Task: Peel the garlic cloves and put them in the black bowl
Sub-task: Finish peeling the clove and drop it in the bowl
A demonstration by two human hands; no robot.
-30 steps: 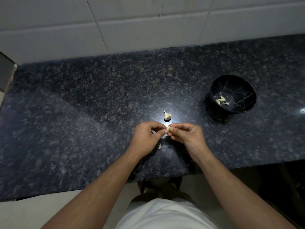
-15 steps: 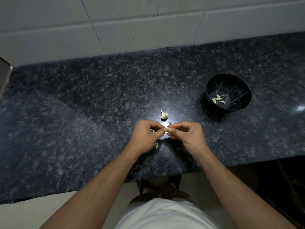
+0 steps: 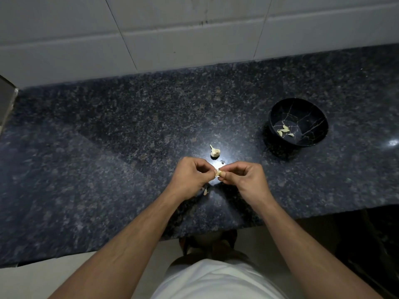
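A pale garlic clove (image 3: 218, 173) is pinched between the fingertips of my left hand (image 3: 191, 179) and my right hand (image 3: 244, 176), just above the dark granite counter (image 3: 108, 158). Both hands have curled fingers meeting at the clove. The remainder of a garlic bulb (image 3: 215, 151) with its stalk sits on the counter just beyond my hands. The black bowl (image 3: 311, 119) with thin gold veins stands to the right and holds several peeled cloves (image 3: 284, 130).
A scrap of garlic skin (image 3: 205, 192) lies on the counter under my left hand, and a tiny piece (image 3: 222, 162) lies near the bulb. White wall tiles (image 3: 172, 39) rise behind the counter. The counter's front edge runs just below my wrists.
My hands stay together on the clove with only small finger shifts. The view has drifted slightly.
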